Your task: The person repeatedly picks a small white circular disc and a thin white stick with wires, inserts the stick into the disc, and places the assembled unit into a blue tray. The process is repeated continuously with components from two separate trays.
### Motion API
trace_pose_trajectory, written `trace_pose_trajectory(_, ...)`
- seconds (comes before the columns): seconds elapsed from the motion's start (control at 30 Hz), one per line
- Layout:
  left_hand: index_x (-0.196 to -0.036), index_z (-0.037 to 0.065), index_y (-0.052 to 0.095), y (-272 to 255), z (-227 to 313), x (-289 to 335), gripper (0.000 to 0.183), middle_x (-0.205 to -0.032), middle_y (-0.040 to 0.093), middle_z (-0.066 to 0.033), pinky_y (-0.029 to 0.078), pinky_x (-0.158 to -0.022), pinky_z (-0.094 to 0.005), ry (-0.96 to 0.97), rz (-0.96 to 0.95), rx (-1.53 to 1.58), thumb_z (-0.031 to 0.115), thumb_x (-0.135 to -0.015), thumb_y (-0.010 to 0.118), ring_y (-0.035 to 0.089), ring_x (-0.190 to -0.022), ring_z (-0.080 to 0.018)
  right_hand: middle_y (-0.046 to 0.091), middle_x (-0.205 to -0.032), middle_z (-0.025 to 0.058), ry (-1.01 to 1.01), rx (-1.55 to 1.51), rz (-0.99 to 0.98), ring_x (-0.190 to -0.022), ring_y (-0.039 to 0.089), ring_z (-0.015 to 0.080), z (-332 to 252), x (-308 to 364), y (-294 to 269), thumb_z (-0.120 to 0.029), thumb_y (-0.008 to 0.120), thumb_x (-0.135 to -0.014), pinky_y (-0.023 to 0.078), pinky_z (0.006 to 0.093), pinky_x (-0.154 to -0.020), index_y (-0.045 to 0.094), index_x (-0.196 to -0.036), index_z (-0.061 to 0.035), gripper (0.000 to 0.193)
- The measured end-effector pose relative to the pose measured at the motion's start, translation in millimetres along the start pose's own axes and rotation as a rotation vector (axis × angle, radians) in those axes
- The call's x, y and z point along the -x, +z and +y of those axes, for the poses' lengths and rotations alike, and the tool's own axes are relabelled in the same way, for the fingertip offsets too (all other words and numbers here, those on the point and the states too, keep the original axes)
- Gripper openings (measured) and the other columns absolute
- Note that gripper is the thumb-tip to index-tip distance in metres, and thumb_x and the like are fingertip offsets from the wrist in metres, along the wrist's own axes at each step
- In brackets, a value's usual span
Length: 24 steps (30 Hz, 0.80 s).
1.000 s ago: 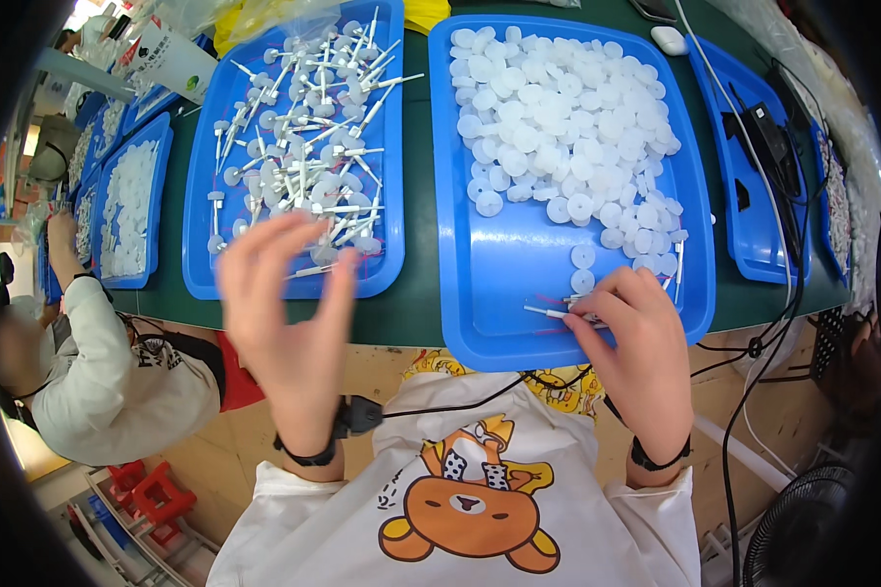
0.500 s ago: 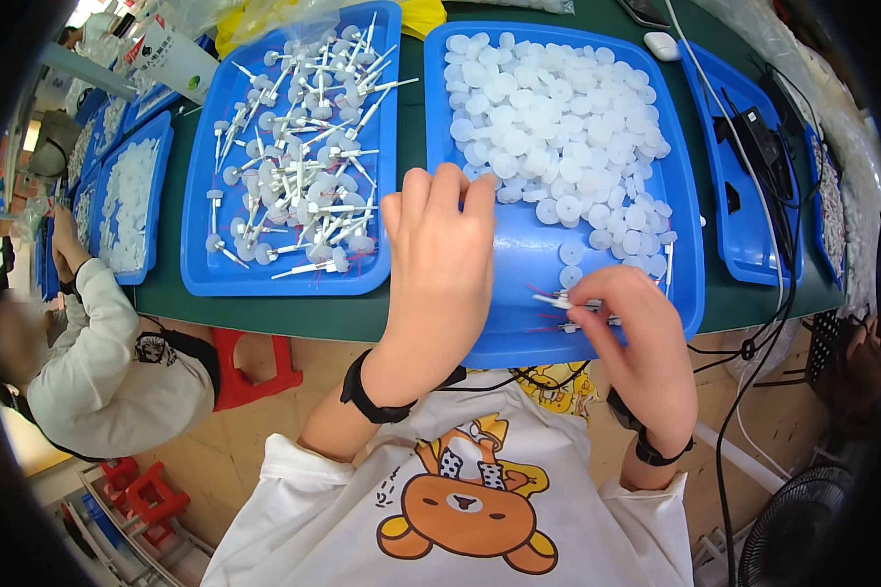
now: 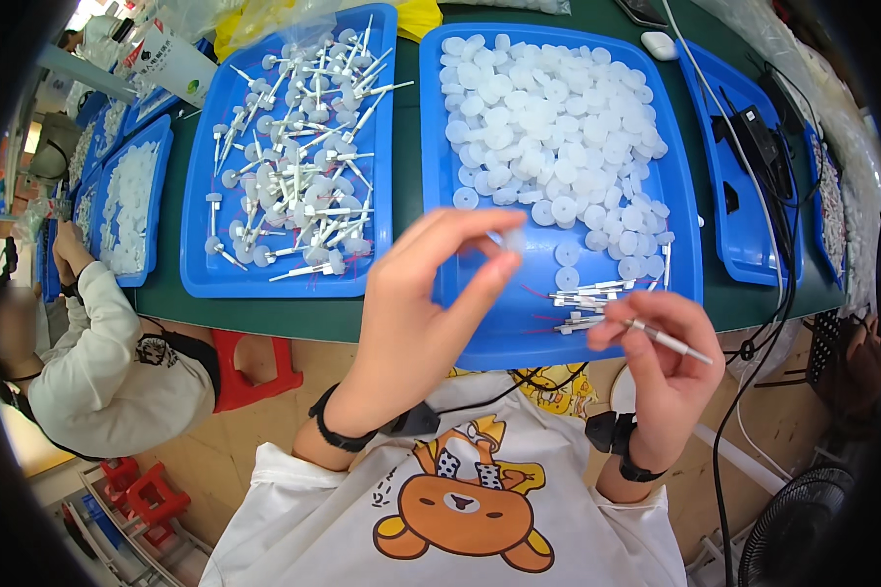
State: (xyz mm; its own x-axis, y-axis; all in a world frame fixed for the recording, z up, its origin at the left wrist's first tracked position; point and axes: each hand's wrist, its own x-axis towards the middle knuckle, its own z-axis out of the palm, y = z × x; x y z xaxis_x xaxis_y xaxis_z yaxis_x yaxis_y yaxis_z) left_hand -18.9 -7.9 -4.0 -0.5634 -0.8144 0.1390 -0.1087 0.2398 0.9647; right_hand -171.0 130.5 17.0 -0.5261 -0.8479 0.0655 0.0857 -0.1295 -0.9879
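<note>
Between the thumb and fingers of my left hand [image 3: 416,298] is a small translucent white disc [image 3: 511,238], held over the near left part of a blue tray [image 3: 690,245]. My right hand [image 3: 668,362] pinches a thin white stick-shaped part [image 3: 677,344] at the tray's near right corner; its far end is hidden by the fingers. Beneath and beside that hand, several similar white stick parts with thin red wires [image 3: 582,301] lie in the tray. A large heap of translucent white discs [image 3: 558,117] fills the tray's far part.
Left of it, another blue tray [image 3: 194,205] holds white sticks fitted with discs [image 3: 303,166]. A blue tray with a black adapter [image 3: 754,132] and cables stands at right. At far left a co-worker [image 3: 108,362] sits by more trays. A fan [image 3: 798,523] is at lower right.
My left hand has drawn back from the disc heap toward me with a disc. My right hand has lifted a stick part from the bunch and moved right and nearer.
</note>
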Motion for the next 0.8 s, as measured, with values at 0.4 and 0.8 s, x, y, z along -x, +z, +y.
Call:
trace_pose_trajectory(0.4, -0.13, -0.005, 0.053, -5.1, 10.0, 30.0, 0.034, -0.127, 0.062, -0.0215, 0.049, -0.101, -0.0405, -0.421, -0.331, 0.853, 0.013, -0.102, 0.055, 0.061, -0.118, -0.0251, 0.07, -0.104, 0.0251, -0.413, 0.093, -0.159, -0.097, 0.072, 0.0333, 12.1, 1.9, 13.5, 0.021, 0.064, -0.08, 0.06, 0.0378, -0.083, 0.064, -0.107, 0.0076, 0.031)
trace_pose_trajectory(0.8, -0.129, -0.005, 0.058, 2.3, 4.2, 36.9, 0.033, -0.128, 0.06, -0.013, 0.048, -0.1, -0.033, -0.235, -0.259, 0.794, -0.004, -0.095, 0.061, 0.059, -0.115, -0.0177, 0.071, -0.101, 0.0206, -0.539, 0.381, -0.209, -0.092, 0.071, 0.0334, 6.7, -0.2, 14.1, 0.016, 0.073, -0.073, 0.059, 0.0354, -0.077, 0.068, -0.105, 0.0068, 0.033)
